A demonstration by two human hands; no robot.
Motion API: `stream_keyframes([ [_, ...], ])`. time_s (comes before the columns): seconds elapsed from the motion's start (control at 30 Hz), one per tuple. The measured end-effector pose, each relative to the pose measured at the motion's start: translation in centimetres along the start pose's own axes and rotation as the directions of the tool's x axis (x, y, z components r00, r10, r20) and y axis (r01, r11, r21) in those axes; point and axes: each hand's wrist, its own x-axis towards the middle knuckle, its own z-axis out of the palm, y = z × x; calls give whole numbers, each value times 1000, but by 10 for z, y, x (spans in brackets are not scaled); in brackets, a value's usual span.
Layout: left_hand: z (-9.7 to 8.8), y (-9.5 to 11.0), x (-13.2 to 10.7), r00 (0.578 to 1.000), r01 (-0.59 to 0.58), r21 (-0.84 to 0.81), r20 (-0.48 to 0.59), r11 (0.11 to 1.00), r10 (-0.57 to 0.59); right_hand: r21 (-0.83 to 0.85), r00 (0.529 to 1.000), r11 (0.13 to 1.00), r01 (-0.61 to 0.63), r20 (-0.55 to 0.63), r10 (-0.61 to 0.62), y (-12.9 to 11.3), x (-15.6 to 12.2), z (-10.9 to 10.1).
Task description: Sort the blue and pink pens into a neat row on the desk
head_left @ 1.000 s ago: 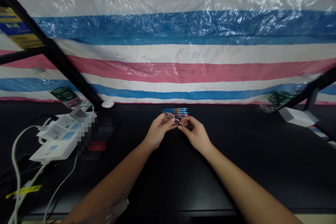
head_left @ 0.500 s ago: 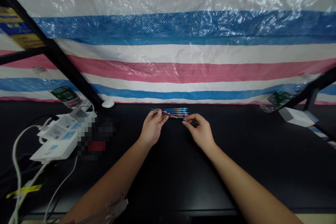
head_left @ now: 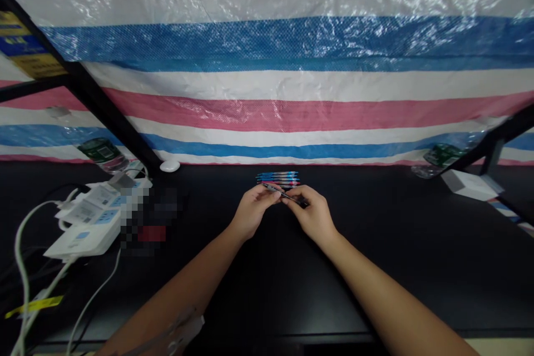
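A slim dark pen (head_left: 270, 187) with a pale grey section slants between my two hands. My left hand (head_left: 249, 212) pinches its left end, fingers closed round it. From the other side, my right hand (head_left: 316, 216) has thumb and fingers closed on the black right-hand end. Fingertips of both hands almost meet at the middle, so I cannot tell whether the pen is whole or in two parts. Just beyond the hands, several pens (head_left: 278, 174) with blue and red parts lie side by side in a row on the black table (head_left: 287, 278).
On the left stand a white power strip (head_left: 89, 228) with plugs and loose cables, and a small white rounded object (head_left: 169, 166). A white box (head_left: 469, 185) and a green-labelled bottle (head_left: 443, 154) are at right. A striped plastic sheet (head_left: 292, 114) hangs behind.
My hands have come closer together and slightly nearer to me. The dark pieces they held apart now meet in one line. The row of pens shows more fully.
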Motion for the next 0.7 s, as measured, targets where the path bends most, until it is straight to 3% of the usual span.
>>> stream_keyframes([
  [0.2,-4,-1,2,999,-49,82,25,995,47,160,956,955,-248,199,215,-9,0,1],
  [0.37,-3,1,1,997,-75,63,26,995,73,275,969,934,-228,159,190,-9,1,3],
  [0.53,-4,1,1,997,-74,62,33,995,72,211,924,923,-322,281,258,-5,0,2],
  [0.7,-4,1,1,996,-81,61,33,995,79,284,937,906,-312,250,245,-7,2,1],
])
